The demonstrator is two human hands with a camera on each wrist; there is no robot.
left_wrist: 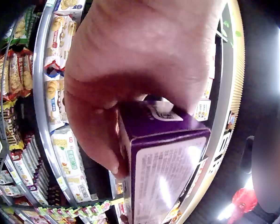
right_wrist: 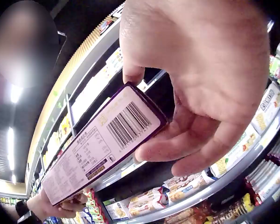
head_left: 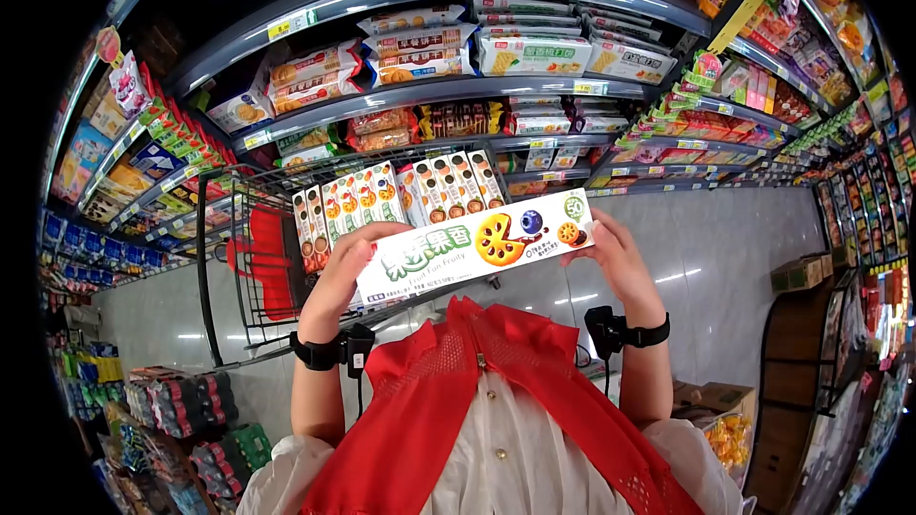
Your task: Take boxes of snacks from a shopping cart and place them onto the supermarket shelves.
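Fingers (head_left: pixel 374 236) of left hand (head_left: pixel 339 277) and right hand (head_left: pixel 618 262) tight around one snack box (head_left: pixel 477 246), one end each.

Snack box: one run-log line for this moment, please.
snack box: held sideways | left hand: grips end | right hand: grips other end

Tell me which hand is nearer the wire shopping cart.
Left. The left hand grips one end of the snack box directly in front of the cart. The right hand grips the other end, off beyond the cart's right side.
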